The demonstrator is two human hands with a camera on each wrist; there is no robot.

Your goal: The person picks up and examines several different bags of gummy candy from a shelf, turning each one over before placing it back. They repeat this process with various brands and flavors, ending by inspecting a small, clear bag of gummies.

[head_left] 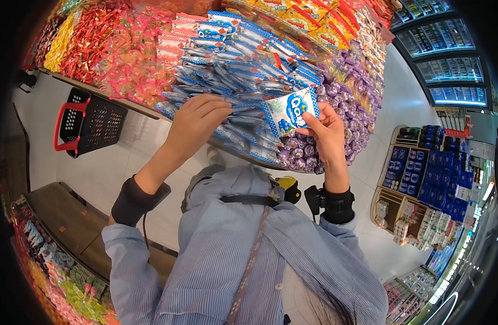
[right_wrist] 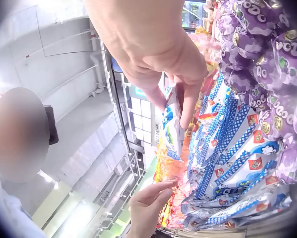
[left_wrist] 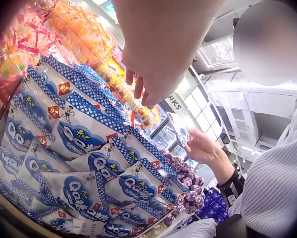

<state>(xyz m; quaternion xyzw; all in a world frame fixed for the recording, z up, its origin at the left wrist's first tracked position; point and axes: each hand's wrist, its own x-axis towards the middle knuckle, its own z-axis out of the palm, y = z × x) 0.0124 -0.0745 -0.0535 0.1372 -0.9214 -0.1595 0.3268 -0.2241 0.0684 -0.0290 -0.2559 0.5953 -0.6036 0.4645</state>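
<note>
My right hand [head_left: 326, 130] pinches a blue-and-white candy packet [head_left: 293, 112] between thumb and fingers, printed side up, above the candy display. In the right wrist view the packet [right_wrist: 173, 124] is seen nearly edge-on in the right hand [right_wrist: 153, 59]. My left hand [head_left: 197, 122] hovers over the near left part of the pile of similar packets [head_left: 243, 70], fingers slightly bent and holding nothing. The left wrist view shows the left hand [left_wrist: 158, 64] over the packets [left_wrist: 74, 193], its fingertips partly hidden behind the hand.
Purple-wrapped candies [head_left: 357, 97] lie right of the packets, pink and red candies [head_left: 124, 70] left, yellow bags [head_left: 314, 24] behind. A black basket with a red handle [head_left: 100, 122] stands at the left. Shelves with blue goods [head_left: 441, 168] stand at the right.
</note>
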